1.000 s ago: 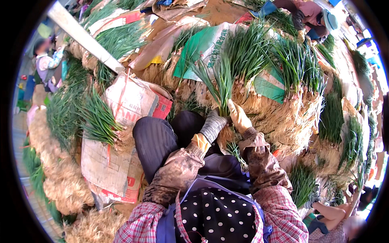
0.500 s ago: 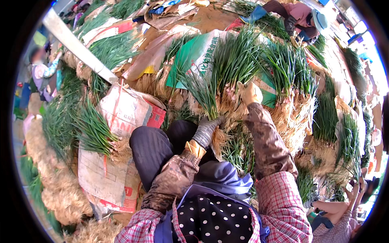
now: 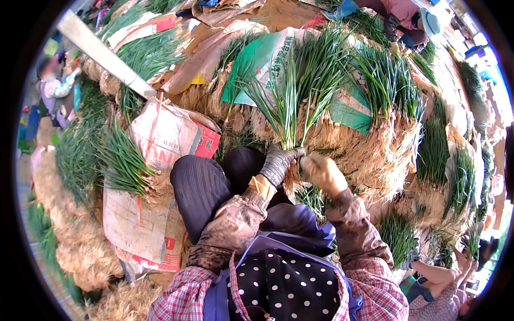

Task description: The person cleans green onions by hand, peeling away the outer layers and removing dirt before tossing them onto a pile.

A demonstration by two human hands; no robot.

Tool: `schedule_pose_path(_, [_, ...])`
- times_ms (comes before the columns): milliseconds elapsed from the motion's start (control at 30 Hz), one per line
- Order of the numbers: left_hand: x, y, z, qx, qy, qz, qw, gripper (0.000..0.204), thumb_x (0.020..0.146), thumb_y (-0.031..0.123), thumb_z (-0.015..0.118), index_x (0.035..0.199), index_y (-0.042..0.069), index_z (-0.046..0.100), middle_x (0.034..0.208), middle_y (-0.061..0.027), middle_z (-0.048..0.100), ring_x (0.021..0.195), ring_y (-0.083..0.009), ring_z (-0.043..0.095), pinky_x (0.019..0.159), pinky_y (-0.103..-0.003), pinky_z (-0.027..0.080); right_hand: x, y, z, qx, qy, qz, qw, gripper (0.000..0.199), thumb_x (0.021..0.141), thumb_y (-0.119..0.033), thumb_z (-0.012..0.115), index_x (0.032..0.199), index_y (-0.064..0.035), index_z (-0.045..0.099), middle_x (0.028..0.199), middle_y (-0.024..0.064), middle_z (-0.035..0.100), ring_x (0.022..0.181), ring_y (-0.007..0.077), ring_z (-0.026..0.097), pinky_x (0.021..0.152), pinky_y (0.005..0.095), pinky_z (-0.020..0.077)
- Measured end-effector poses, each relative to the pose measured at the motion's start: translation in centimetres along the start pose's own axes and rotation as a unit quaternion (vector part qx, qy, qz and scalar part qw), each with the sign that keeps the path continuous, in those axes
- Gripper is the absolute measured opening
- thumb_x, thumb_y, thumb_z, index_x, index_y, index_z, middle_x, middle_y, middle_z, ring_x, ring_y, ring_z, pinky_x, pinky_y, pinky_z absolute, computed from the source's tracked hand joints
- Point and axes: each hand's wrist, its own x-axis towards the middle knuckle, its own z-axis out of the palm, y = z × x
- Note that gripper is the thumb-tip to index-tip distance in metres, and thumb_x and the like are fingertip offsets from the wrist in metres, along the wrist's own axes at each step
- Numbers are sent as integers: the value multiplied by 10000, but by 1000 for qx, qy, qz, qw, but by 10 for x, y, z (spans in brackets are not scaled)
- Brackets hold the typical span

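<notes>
My left hand [image 3: 281, 163], in a dark grey glove, is closed around a bunch of spring onions [image 3: 286, 120]. Their green leaves fan upward above the fist, and pale roots hang beneath it. Close beside it, my right hand [image 3: 324, 174], in a tan glove, has its fingers curled at the foot of a few slanting spring onion stalks [image 3: 308, 128]; motion blurs the fingertips. Just beyond both hands lies a heap of spring onions [image 3: 324, 69] with long straw-coloured roots [image 3: 353, 147]. Another bundle [image 3: 383, 80] leans at its right.
At my left, a bunch of spring onions [image 3: 126, 163] lies on flattened sacks [image 3: 131, 227]. A green and white sack [image 3: 249, 75] is under the heap. A pale beam [image 3: 107, 53] slants down at upper left. Other people work at upper right [image 3: 401, 21], lower right [image 3: 433, 283] and far left [image 3: 56, 91].
My right hand has drawn back from the heap toward my left hand, and a few stalks have come with it. The left hand has risen slightly with its bunch.
</notes>
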Motion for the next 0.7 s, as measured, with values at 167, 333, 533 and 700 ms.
schedule_pose_path(167, [-14,8,1,-19,-36,62,997,145,727,195,680,785,73,627,575,38,534,452,-48,397,412,-197,292,58,12,5,454,132,188,861,301,847,-325,530,927,-36,547,677,33,554,597,139,549,513,273,455])
schedule_pose_path(333, [-4,-3,-3,-74,-49,66,994,160,731,124,668,855,39,614,666,-20,600,522,-74,505,459,-201,383,61,27,26,493,141,215,831,146,802,-150,596,890,-39,560,659,7,562,509,110,533,479,234,480])
schedule_pose_path(533, [-8,2,1,-128,-33,25,991,141,739,43,634,864,-6,592,713,-72,619,592,-145,593,518,-237,480,50,32,38,536,123,281,787,179,842,-165,528,946,-25,566,751,85,612,517,143,543,458,251,463])
schedule_pose_path(700, [-20,13,9,-89,-32,60,994,117,718,64,665,818,60,604,592,21,540,443,-68,426,408,-221,356,73,43,27,613,94,142,772,181,817,-232,582,869,-59,569,673,15,559,527,124,484,486,236,418])
